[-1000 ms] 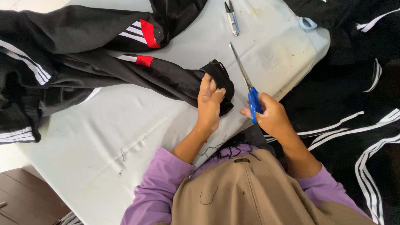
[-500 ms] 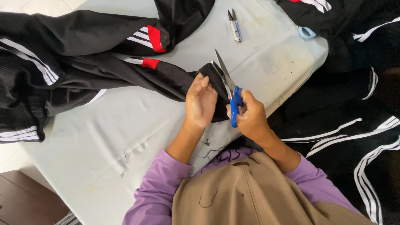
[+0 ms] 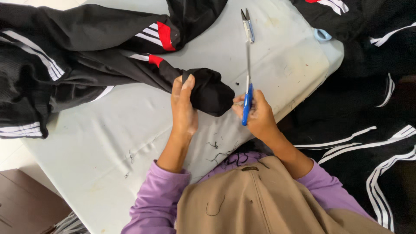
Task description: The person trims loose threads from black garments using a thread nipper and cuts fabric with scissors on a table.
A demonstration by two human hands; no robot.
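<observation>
Thread snips (image 3: 247,25), blue ring (image 3: 322,34), grey table (image 3: 108,134)

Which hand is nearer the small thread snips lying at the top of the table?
Right. The right hand holds blue-handled scissors directly below the thread snips. The left hand grips the black cuff, farther left.

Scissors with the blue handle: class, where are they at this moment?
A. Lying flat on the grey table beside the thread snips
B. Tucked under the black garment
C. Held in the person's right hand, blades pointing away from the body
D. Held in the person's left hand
C: the right hand grips the blue-handled scissors with blades pointing away, while the left hand holds the black garment's cuff.
</observation>
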